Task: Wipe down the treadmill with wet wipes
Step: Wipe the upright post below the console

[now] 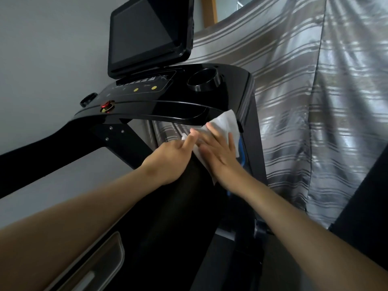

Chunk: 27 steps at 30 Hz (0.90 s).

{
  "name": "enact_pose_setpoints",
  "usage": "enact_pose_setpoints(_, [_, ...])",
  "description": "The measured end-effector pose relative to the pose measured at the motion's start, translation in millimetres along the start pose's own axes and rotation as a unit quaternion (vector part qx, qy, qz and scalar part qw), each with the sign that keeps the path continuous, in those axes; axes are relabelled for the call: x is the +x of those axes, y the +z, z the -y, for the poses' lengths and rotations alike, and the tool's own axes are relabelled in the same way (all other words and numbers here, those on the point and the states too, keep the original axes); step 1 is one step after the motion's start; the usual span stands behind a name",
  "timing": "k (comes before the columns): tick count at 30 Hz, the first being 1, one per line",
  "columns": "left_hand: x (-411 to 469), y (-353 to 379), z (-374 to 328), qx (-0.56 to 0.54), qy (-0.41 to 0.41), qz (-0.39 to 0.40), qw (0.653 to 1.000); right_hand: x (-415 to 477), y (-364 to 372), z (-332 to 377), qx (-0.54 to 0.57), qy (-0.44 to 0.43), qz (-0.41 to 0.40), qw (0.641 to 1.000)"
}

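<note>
1. Treadmill (227, 95) handrail (184, 202) being wiped: wet wipe (225, 121) pressed below the console's (147, 96) right corner.
2. Wipe flattened by the right hand (220, 157), fingers straight; its edge touched by the left hand's (170, 158) extended fingers.
3. Next, a firm stroke along the rail is probably required.
4. Striped curtain (315, 101) behind; grey wall (52, 49) at left.

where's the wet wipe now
Head view, right of centre: the wet wipe lies on the right handrail below the console, under left hand and right hand.
</note>
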State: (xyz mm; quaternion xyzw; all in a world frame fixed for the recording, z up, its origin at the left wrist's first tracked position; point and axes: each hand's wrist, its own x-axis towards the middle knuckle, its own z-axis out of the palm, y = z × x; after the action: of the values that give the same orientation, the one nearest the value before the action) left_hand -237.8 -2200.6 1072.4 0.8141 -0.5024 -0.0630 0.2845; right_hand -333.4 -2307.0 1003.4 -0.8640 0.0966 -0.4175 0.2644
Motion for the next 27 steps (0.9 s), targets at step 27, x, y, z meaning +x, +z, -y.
enact_pose_setpoints(27, [5, 0, 3, -0.043, -0.001, 0.060, 0.997, -6, 27, 0, 0.085, 0.083, -0.111, 0.987])
